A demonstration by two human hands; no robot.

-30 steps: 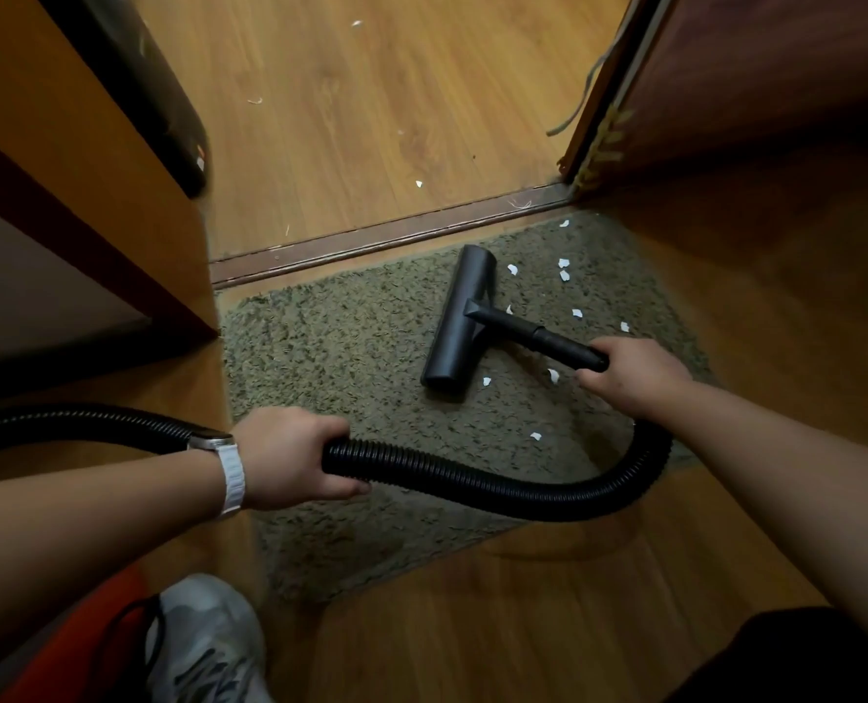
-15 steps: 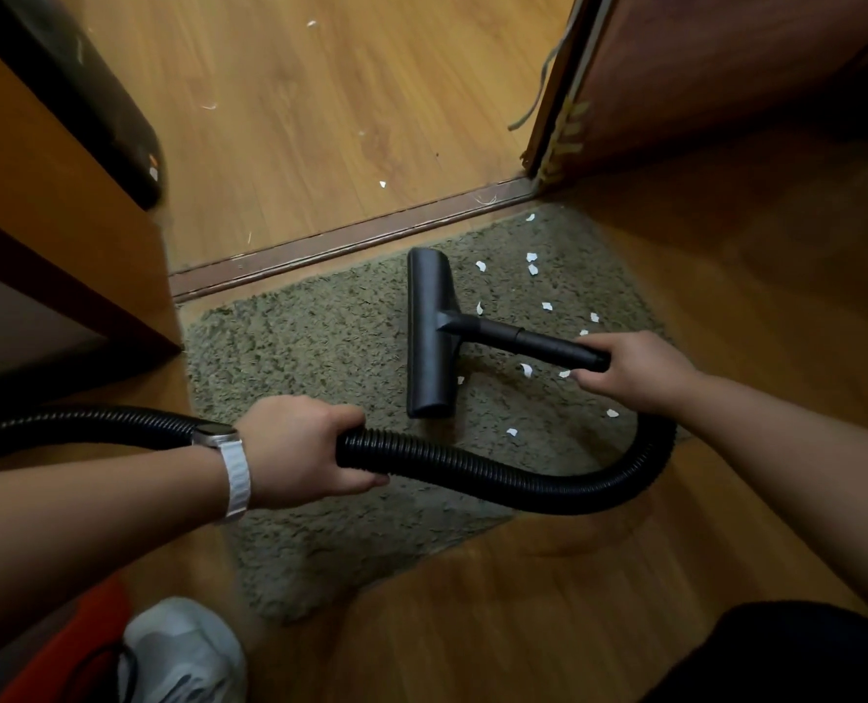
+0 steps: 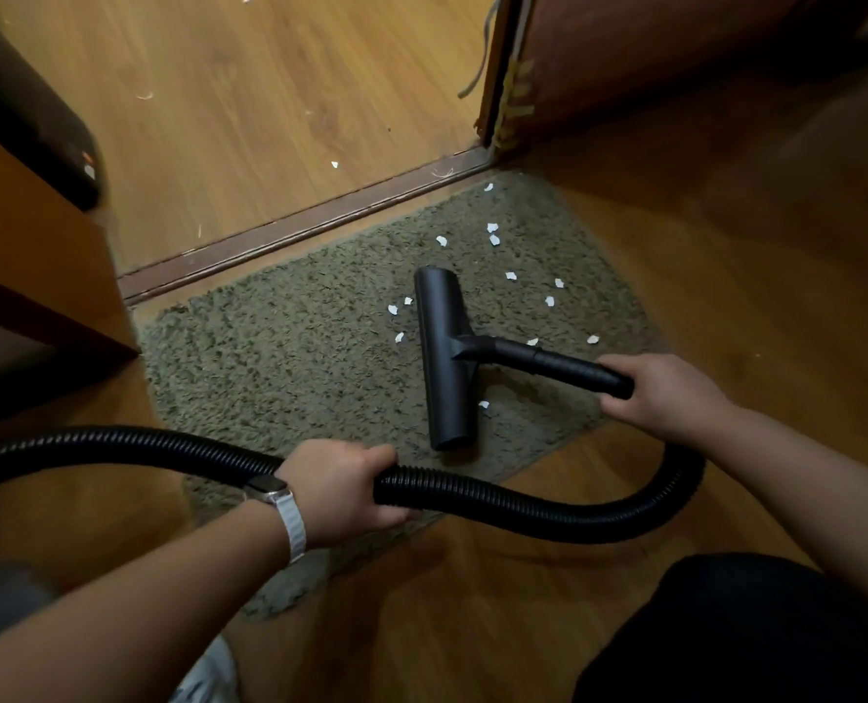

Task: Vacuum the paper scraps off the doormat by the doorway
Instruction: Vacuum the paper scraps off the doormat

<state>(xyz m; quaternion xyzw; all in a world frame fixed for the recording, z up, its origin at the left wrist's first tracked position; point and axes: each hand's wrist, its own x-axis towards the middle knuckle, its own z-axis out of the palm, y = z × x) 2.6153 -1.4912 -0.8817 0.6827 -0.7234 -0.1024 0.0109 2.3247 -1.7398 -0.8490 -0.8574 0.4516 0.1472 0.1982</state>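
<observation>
I see the doormat (image 3: pixel 289 357) lying against the threshold strip (image 3: pixel 300 228). The black hose (image 3: pixel 523 504) loops from 9 o'clock across the mat's near edge to 3 o'clock. My left hand (image 3: pixel 343 492) is clamped around the hose; my right hand (image 3: pixel 667 395) is clamped on the wand (image 3: pixel 553 360). The nozzle head (image 3: pixel 444 360) rests on the mat. Paper scraps (image 3: pixel 510 276) lie scattered at its 9, 12 and 2 o'clock.

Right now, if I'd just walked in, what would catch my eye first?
Probably the black T-shaped vacuum nozzle lying on the shaggy doormat by the doorway, with white paper scraps dotted around it. Then the ribbed hose looping across the front, left hand gripping it, right hand on the wand.
</observation>
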